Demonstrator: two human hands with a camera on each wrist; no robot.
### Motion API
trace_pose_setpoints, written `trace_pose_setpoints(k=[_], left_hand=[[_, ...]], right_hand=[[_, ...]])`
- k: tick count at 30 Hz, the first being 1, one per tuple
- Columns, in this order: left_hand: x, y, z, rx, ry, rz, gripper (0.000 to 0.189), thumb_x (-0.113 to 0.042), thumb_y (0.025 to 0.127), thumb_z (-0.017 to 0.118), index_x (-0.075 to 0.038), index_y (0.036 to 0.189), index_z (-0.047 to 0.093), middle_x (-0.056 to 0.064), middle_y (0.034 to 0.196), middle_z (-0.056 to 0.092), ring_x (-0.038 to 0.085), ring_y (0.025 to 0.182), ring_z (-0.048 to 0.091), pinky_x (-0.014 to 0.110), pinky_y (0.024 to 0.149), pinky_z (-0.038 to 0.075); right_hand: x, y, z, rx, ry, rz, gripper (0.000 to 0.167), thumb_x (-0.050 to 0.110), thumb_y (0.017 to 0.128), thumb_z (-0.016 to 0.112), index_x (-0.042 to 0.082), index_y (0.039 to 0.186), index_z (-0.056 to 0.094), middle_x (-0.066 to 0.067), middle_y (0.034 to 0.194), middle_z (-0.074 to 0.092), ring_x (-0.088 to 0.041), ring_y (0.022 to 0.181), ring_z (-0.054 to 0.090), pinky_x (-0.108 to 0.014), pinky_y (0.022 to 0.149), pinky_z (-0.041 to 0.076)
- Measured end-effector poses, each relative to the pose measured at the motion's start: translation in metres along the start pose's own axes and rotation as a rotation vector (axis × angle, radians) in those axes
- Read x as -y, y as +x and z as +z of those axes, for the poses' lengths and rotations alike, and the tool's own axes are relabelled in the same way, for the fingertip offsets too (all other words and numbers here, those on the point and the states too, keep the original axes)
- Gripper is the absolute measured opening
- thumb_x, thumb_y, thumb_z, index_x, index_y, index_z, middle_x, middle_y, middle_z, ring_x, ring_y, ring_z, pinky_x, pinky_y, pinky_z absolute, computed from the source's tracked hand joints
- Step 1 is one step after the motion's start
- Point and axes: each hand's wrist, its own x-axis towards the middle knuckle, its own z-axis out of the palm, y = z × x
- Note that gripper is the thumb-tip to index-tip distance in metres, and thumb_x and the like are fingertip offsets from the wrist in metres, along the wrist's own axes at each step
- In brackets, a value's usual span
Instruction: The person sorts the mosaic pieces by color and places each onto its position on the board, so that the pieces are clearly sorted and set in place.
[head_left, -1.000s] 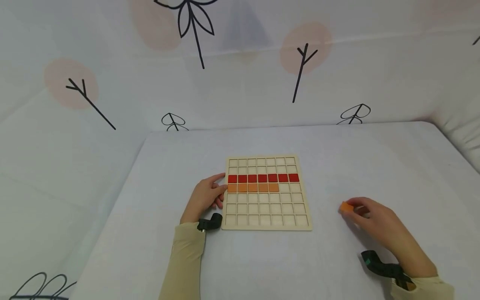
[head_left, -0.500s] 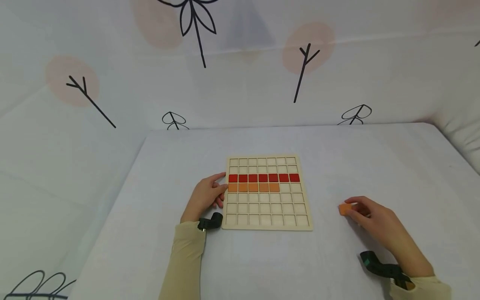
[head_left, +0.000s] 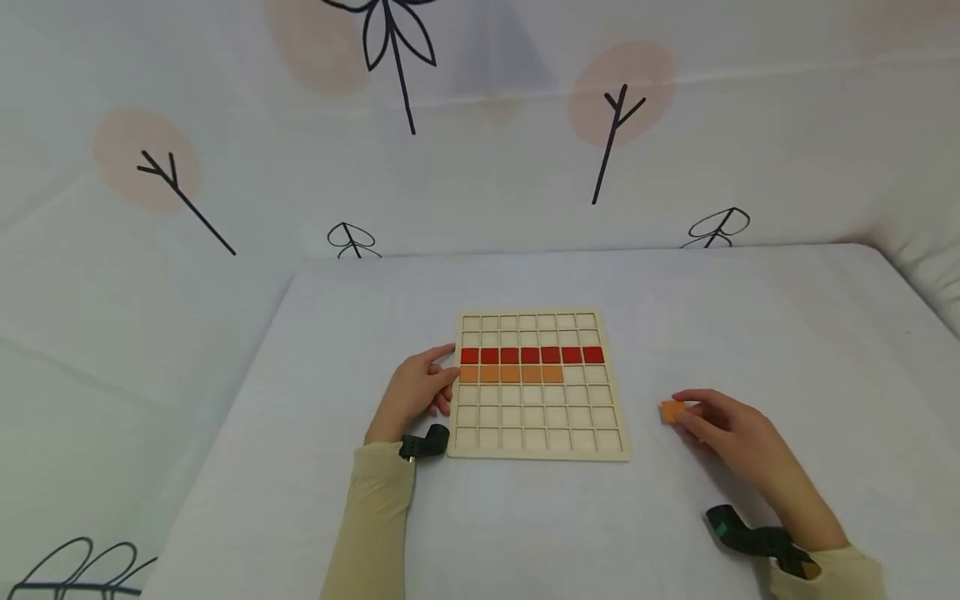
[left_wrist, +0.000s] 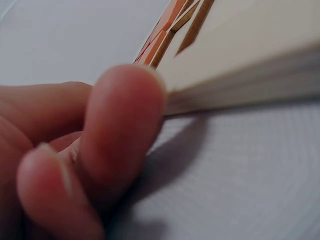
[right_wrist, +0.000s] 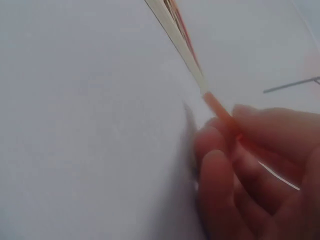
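In the head view a pale board [head_left: 538, 417] with a grid of square recesses lies on the table. One row holds red tiles [head_left: 529, 356]; the row below it has several orange tiles [head_left: 510, 374] from the left, with two bare recesses at its right end. My left hand [head_left: 414, 386] rests at the board's left edge, index finger and thumb touching it; the left wrist view has a fingertip [left_wrist: 125, 115] right against the side wall. Right of the board, my right hand [head_left: 731, 425] pinches an orange tile [head_left: 671, 412] between thumb and fingers, its flat square shape sticking out toward the board.
A white cloth [head_left: 540, 533] covers the table, whose far edge meets a hanging printed fabric [head_left: 495, 167]. Each wrist wears a black camera mount, one on the left [head_left: 425, 443] and one on the right [head_left: 750, 533].
My right hand has moved a little left toward the board with the orange tile, which has turned to show its flat face. The left hand stays at the board's edge.
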Motion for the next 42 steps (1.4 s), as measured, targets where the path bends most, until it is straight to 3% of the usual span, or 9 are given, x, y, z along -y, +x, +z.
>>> trace_pose_setpoints(k=[9,20,34,42], left_hand=[[-0.001,0.000,0.004,0.009,0.008,-0.006,0.051,-0.028,0.086,0.058,-0.025,0.134,0.041,0.009,0.065,0.059,0.022,0.049,0.060,0.030,0.046,0.048],[-0.003,-0.001,0.001,-0.004,0.012,-0.007,0.051,-0.027,0.087,0.058,-0.024,0.134,0.041,0.009,0.064,0.059,0.022,0.049,0.060,0.029,0.045,0.048],[0.000,0.000,0.000,-0.010,0.008,-0.006,0.050,-0.028,0.087,0.058,-0.024,0.134,0.041,0.009,0.064,0.059,0.022,0.049,0.060,0.029,0.045,0.048],[0.000,0.000,-0.001,-0.008,0.022,0.017,0.050,-0.029,0.087,0.058,-0.026,0.134,0.041,0.008,0.063,0.059,0.022,0.048,0.060,0.028,0.045,0.047]], right_hand=[[0.005,0.004,0.010,-0.003,0.139,0.014,0.050,0.046,0.086,0.052,0.012,0.122,0.051,-0.009,0.096,0.057,-0.017,0.073,0.054,-0.022,0.054,0.044],[0.024,0.023,0.013,0.107,0.180,-0.019,0.044,0.042,0.087,0.054,0.016,0.123,0.051,-0.008,0.103,0.056,-0.022,0.088,0.052,-0.029,0.067,0.042],[0.043,0.048,0.031,0.125,0.217,-0.026,0.047,0.042,0.085,0.056,0.013,0.123,0.052,-0.010,0.110,0.054,-0.025,0.098,0.044,-0.033,0.074,0.040],[0.050,0.060,0.034,0.142,0.174,-0.017,0.046,0.031,0.085,0.059,0.008,0.123,0.053,-0.015,0.121,0.050,-0.029,0.108,0.042,-0.047,0.090,0.035]])
